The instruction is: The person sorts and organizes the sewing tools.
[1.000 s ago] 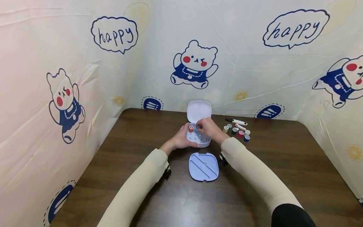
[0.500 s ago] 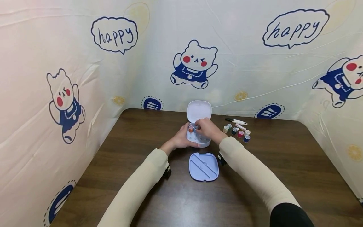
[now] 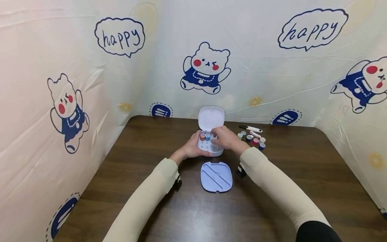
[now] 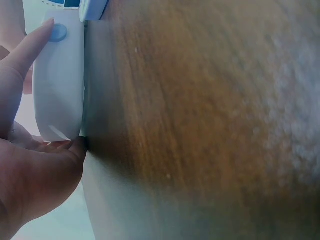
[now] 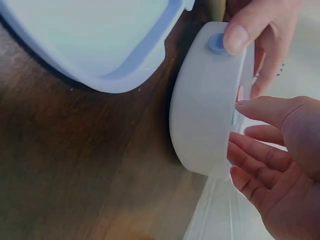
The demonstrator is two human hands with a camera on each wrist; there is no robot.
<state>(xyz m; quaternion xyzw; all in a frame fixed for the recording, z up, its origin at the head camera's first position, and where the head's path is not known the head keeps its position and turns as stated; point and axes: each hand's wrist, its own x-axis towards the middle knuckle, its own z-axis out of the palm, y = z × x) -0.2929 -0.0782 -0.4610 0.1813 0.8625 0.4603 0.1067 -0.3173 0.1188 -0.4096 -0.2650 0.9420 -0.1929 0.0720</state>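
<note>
A white box stands with its lid raised at the back. Inside it, an orange spool and a blue spool sit side by side in the back left. The left hand grips the box by its left side, its thumb along the front; in the left wrist view the thumb lies by a blue button. Over the box's right part is the right hand, its fingers relaxed and apart in the right wrist view, with no spool seen between them.
A lilac tray with diagonal bars lies in front of the box. To the right are several thread spools, among them a red one and a dark blue one, and a black-and-white tool. A printed cloth hangs behind.
The right hand has let go of the blue spool, which stays in the box, and has moved slightly right. The left hand keeps its grip. The head view has shifted a little.
</note>
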